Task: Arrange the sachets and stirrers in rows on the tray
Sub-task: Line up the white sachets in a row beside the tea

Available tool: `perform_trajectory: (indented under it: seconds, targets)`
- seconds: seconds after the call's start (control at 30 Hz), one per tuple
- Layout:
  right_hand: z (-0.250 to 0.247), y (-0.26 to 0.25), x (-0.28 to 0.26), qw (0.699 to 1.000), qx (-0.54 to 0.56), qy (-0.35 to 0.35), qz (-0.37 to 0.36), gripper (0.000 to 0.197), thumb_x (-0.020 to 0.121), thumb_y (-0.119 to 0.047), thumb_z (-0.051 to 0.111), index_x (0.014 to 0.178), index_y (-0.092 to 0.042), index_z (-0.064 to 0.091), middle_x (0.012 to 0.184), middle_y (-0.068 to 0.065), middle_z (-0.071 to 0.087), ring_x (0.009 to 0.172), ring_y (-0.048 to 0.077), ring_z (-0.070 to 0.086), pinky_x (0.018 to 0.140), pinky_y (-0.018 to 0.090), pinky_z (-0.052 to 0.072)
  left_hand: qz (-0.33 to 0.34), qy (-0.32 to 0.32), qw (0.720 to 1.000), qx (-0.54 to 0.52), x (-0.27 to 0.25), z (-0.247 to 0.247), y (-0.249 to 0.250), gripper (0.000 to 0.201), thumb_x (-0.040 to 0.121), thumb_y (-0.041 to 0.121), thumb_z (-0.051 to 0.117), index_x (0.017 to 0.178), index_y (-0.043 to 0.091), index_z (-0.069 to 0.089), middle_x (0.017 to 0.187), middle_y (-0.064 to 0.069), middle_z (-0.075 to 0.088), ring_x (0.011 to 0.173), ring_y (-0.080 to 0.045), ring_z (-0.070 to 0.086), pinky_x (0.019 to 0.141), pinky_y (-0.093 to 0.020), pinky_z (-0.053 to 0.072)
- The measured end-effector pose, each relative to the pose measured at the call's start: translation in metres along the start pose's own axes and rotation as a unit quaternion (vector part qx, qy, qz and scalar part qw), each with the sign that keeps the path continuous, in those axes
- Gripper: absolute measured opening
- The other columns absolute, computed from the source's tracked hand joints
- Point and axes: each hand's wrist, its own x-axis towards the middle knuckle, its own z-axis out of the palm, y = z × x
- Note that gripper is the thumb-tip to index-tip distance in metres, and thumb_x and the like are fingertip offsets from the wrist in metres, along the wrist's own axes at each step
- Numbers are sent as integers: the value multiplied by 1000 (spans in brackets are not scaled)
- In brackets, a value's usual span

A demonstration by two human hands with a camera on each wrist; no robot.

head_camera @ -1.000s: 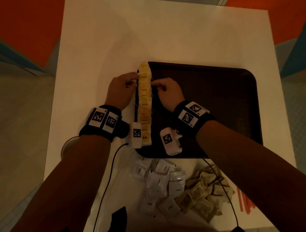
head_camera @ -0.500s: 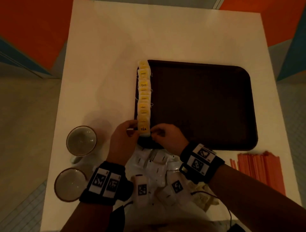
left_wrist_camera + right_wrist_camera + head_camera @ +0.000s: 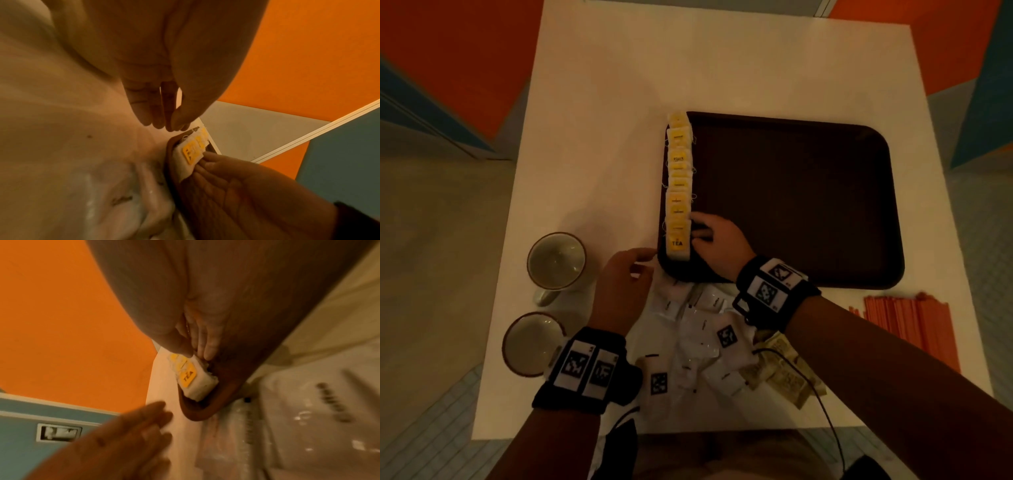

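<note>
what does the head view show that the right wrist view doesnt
Only the head view shows the two cups, the orange stirrers, the brown sachets and the whole row of yellow tea bags along the tray.

Only the right wrist view shows a wall socket and the right hand's fingertips against the nearest tea bag.

Both show that "TEA" bag, the tray's corner, the white sachets and the left hand.

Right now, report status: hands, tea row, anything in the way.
Left hand open, off the tray. Right hand fingers against the tea row at the near end. White sachets loose beside the tray.
</note>
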Motion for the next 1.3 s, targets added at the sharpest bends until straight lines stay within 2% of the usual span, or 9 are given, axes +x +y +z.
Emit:
perform_trajectory:
  seconds: [0.13,0.27,0.43,0.57,0.7,0.87,0.97,1.17,1.3]
  targets:
    - [-2,-6,-1,999,40,20,4,44,88,1,51,132,-8,48,129,7,56,109,19,57,95,28,45,-9,-4,1000,21,-24,0,-8,27,89,5,54,113,14,63,110,5,56,89,-9,56,68,-1,39]
    - [-11,2,-5,999,18,23,27,45,89,-2,52,133,-6,45,133,7,53,115,18,55,95,23,43,-14,-15,999,26,-41,0,-18,26,89,4,54,111,14,63,110,2,58,88,-8,54,67,0,37]
    - [-38,18,-50,1000,-4,7,-16,24,88,-3,56,109,-11,61,98,1,64,84,10,61,75,17,50,30,-14,997,69,-54,-2,-20,34,85,8,63,118,14,60,118,-4,56,95,-16,54,76,-18,45]
    - [-38,41,-92,990,-140,-12,-8,27,88,-17,60,115,-19,59,109,-4,60,88,-1,54,75,6,44,21,-37,988,149,-45,5,-21,60,79,26,71,133,16,47,132,-7,48,115,-27,48,100,-39,40]
    - [-20,49,-110,969,-243,-39,17,58,82,-41,65,133,-24,43,136,0,46,126,18,39,104,31,35,-4,-59,980,192,-35,13,-21,83,64,36,81,134,20,40,123,-10,47,111,-31,45,95,-42,39]
    - [14,47,-110,950,-307,-47,-3,97,72,-53,69,145,-22,13,148,4,25,135,25,22,111,42,25,13,-82,975,208,-33,20,-22,81,61,38,80,130,28,40,109,-9,50,101,-33,49,85,-47,43]
    - [28,47,-103,953,-303,-22,3,90,75,-43,69,144,-24,16,144,4,29,133,26,24,109,42,24,18,-89,982,163,-36,23,-21,73,65,44,72,127,29,39,111,-5,56,102,-29,53,84,-45,45]
    - [30,48,-94,960,-278,-36,-15,66,78,-32,66,135,-29,34,130,0,39,124,22,37,102,42,24,-33,-55,998,25,-53,19,-13,54,80,19,70,125,23,40,90,7,59,79,-10,57,65,-18,43]
    - [19,50,-93,974,-213,-60,-45,41,81,-24,65,121,-21,53,121,6,53,115,24,49,98,40,37,-77,-47,996,6,-59,5,-17,39,77,18,73,108,19,50,82,2,60,74,-10,57,63,-19,41]
